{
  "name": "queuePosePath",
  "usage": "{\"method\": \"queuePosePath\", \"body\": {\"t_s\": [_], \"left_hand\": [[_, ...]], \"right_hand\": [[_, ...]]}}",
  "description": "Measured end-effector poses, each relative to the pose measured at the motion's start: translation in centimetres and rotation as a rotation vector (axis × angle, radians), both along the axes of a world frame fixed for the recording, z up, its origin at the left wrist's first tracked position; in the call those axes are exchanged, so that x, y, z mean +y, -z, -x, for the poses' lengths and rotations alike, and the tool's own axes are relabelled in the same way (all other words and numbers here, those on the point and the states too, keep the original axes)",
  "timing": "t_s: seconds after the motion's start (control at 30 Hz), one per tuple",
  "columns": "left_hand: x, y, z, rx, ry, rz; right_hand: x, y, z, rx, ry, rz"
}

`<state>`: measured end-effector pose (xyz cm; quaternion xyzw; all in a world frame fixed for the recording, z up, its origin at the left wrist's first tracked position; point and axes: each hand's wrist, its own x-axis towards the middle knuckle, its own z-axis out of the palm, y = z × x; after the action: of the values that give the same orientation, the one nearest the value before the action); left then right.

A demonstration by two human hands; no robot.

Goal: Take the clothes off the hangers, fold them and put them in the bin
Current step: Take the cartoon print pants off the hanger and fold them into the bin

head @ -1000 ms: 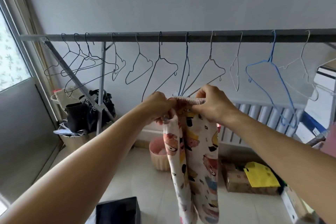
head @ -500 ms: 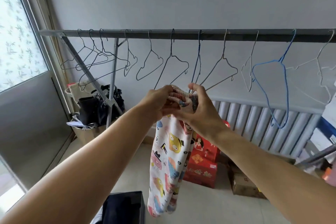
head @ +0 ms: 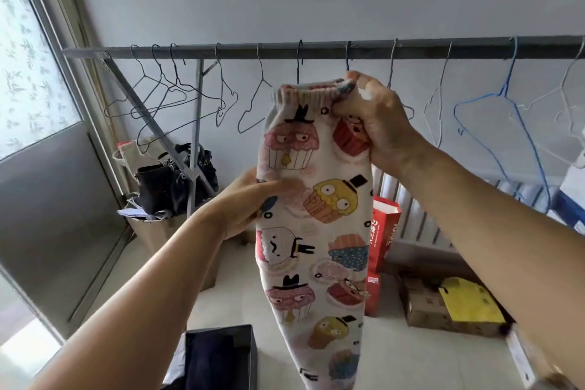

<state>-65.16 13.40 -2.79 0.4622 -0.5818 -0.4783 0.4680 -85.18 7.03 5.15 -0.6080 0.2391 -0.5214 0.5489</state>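
At the centre of the view, in front of the rail (head: 316, 51), a pair of cupcake-print trousers (head: 316, 231) hangs full length, off any hanger. The right hand (head: 376, 123) is clamped on the elastic waistband at 1 o'clock, fingers curled round the gathered edge; held this high, the legs drop straight and hang together, which I judge suits a lengthwise fold. The left hand (head: 250, 199) sits at 9 o'clock against the trousers' left edge, thumb across the front and fingers behind the cloth, so it appears to pinch the fabric, probably to steady it and mark a fold line. The cuffs pass out of view at 6 o'clock.

The wire hangers (head: 259, 98) along the rail at 12 o'clock all hang bare, including a blue hanger (head: 506, 111) at 2 o'clock. The dark bin (head: 221, 355) stands on the floor (head: 411, 358) at 7 o'clock, open-topped, with dark cloth inside; the trousers hang just right of it, not yet in.

The floor is pale tile. A frosted window (head: 28, 73) fills 9 to 10 o'clock. Black bags (head: 171, 180) rest by the rack's leg at 9 o'clock. A red carton (head: 383, 231), a radiator (head: 411, 215) and a cardboard box (head: 443, 304) with a yellow sheet lie at 3 to 4 o'clock.
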Motion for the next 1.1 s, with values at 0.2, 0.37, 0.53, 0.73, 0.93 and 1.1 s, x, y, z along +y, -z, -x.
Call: {"method": "queuePosePath", "body": {"t_s": [0.2, 0.37, 0.53, 0.73, 0.93, 1.1], "left_hand": [[-0.3, -2.0, 0.6, 0.325, -0.107, -0.02], [-0.7, -2.4, -1.1, 0.436, -0.16, -0.063], [0.6, 0.2, -2.5, 0.6, -0.028, -0.086], [3.0, 5.2, -2.9, 0.724, 0.198, -0.216], [3.9, 5.1, -2.0, 0.302, -0.06, -0.089], [2.7, 2.3, -1.6, 0.367, -0.197, -0.077]], "right_hand": [[1.0, 8.1, 2.5, 0.299, -0.47, -0.232], [2.8, 12.6, 1.4, 0.333, -0.389, -0.355], [2.6, 9.0, -0.2, 0.074, -0.297, -0.369], [1.2, 6.0, -2.8, -0.02, -0.315, -0.408], [-0.5, 6.6, -2.5, -0.044, -0.343, -0.379], [0.6, 8.7, -1.0, 0.27, -0.617, -0.319]]}}
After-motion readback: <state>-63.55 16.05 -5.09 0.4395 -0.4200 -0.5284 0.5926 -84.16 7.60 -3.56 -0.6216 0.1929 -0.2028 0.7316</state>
